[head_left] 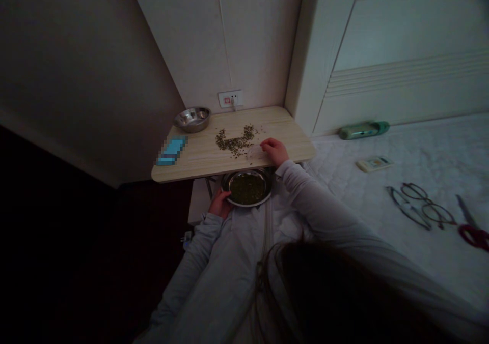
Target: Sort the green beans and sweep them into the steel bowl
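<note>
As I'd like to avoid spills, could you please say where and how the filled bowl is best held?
Probably by the left and right rim, from the sides, keeping it level: the bowl is round and holds green contents, and the table crowds its far side. The left hand grips its left.

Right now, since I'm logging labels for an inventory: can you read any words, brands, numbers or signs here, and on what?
No text is legible in this view.
Pale flat item on the white bedding: markings too blurred to read.
Green bottle-like item: no lettering discernible.
Blue-screened device: pixelated, unreadable.
Wall socket plate: a red mark, too small to read.
</note>
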A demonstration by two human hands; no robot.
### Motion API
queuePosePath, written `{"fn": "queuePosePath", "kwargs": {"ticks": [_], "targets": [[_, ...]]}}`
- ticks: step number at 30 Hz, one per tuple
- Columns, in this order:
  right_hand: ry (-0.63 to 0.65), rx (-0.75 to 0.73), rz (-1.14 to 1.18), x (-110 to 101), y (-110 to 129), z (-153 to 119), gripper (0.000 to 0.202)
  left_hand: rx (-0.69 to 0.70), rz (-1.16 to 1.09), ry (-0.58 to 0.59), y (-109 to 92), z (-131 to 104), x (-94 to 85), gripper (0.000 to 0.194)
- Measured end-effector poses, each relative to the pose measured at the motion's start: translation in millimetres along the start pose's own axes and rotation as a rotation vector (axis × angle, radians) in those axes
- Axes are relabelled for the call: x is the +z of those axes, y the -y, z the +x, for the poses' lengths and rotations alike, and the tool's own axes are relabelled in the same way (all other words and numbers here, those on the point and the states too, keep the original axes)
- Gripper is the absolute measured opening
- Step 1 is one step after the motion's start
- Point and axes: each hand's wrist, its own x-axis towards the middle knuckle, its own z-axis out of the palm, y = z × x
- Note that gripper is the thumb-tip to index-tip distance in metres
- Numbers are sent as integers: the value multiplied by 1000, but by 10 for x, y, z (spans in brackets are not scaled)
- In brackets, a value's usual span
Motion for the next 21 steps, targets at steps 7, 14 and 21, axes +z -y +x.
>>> {"fn": "queuePosePath", "kwargs": {"ticks": [7, 14, 21], "targets": [[5, -2, 3, -1, 11, -8, 18, -1, -3, -1, 7, 10, -12, 43], [2, -4, 22, 7, -5, 2, 16, 30, 13, 22, 9, -19, 5, 41], [-3, 11, 21, 14, -18, 5, 17, 8, 41, -13, 1, -10, 2, 40]]}}
